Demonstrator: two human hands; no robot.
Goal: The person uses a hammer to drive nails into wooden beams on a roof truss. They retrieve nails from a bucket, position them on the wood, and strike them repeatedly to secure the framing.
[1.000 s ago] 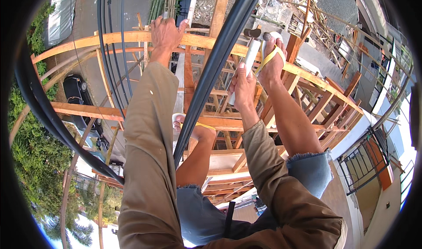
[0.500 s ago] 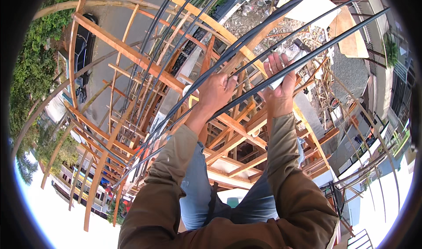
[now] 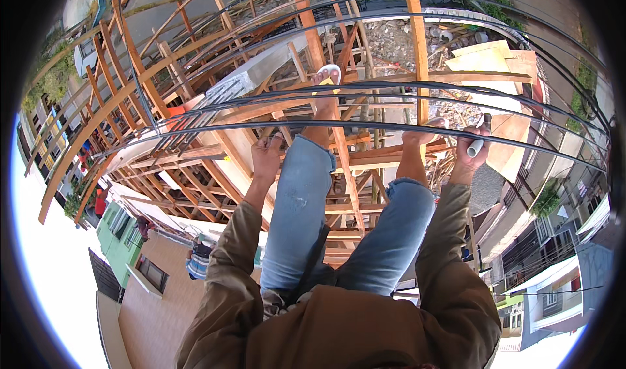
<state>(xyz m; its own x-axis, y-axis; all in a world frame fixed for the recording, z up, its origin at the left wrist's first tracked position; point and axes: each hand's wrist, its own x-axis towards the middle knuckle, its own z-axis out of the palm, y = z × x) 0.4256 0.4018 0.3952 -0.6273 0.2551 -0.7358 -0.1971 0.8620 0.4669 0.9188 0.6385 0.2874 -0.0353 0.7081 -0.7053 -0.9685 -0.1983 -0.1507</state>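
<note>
My right hand (image 3: 465, 160) is closed round a hammer with a white, pipe-like handle (image 3: 476, 148) and a dark head, held just beside a black overhead cable (image 3: 391, 126). My left hand (image 3: 266, 157) is raised with its fingers curled together, just below the same cable. What it pinches, if anything, is too small to make out. Between my hands are my jeans-clad legs. My left foot (image 3: 326, 77) in a sandal and my right foot (image 3: 427, 132) are set among timber members, high above the ground.
Several more black cables (image 3: 391, 85) cross ahead of me. A timber frame (image 3: 345, 173) with open gaps spreads below and left. Rubble (image 3: 398, 43) and plywood sheets (image 3: 489, 59) lie lower down. A person in a striped top (image 3: 199, 263) is at the lower left.
My hands have come apart and down from the cables, left hand leftward, right hand rightward with the hammer. The view has turned, and the cables now run nearly level across it.
</note>
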